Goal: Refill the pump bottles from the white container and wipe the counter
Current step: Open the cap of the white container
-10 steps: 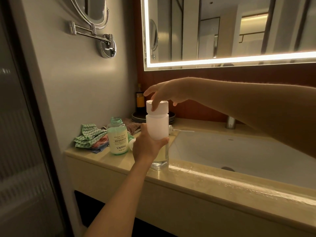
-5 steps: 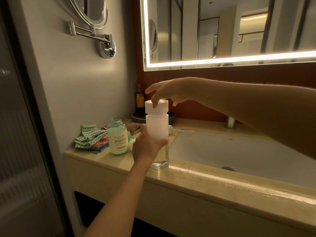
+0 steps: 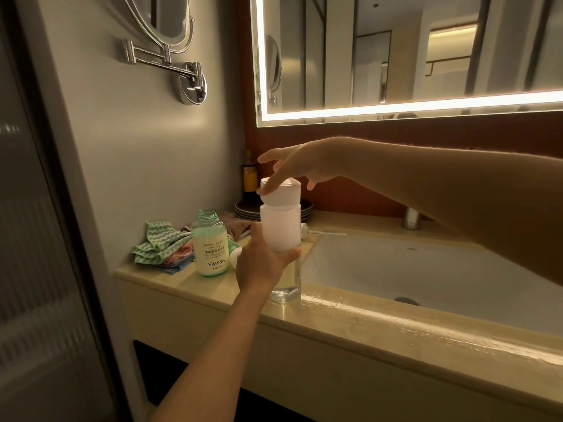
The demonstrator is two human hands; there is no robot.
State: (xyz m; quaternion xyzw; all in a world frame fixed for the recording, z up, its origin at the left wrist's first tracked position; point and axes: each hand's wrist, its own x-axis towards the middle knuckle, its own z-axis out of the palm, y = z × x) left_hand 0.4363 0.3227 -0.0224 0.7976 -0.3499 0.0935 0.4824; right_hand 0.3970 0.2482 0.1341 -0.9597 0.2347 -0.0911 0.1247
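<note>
My left hand grips the body of the white container and holds it upright just above a clear glass bottle that stands on the counter. From above, my right hand pinches the container's white cap, which sits slightly tilted on the neck. A green YAPING bottle stands open to the left with no pump on it. A pump head with its long tube lies by the sink edge behind the container.
Folded green, pink and blue cloths lie at the counter's left end. A stack of dark plates and a dark bottle with a yellow label stand in the back corner. The white sink and a faucet lie to the right.
The cap has risen a little and tilted under my right hand's fingers. My left hand and the container have stayed where they were.
</note>
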